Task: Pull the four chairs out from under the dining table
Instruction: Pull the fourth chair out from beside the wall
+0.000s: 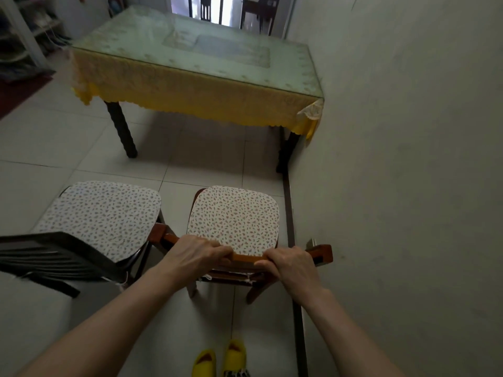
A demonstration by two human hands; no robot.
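A brown wooden chair [234,219] with a patterned cushion stands on the floor well in front of the dining table [190,77], clear of it. My left hand [196,254] and my right hand [291,263] both grip the top rail of its backrest. To its left stands a darker chair [103,213] with a similar cushion, also clear of the table. Two more chair backs show beyond the far end of the table, one dark chair back [205,9] and another chair [257,12] in the doorway light. The table has a yellow lace cloth under a glass top.
A grey wall [408,159] runs close along the right side of the table and the brown chair. A shelf rack [24,36] stands at the far left with a dark red mat below. My feet in yellow slippers [220,360] are on the white tiles behind the chair.
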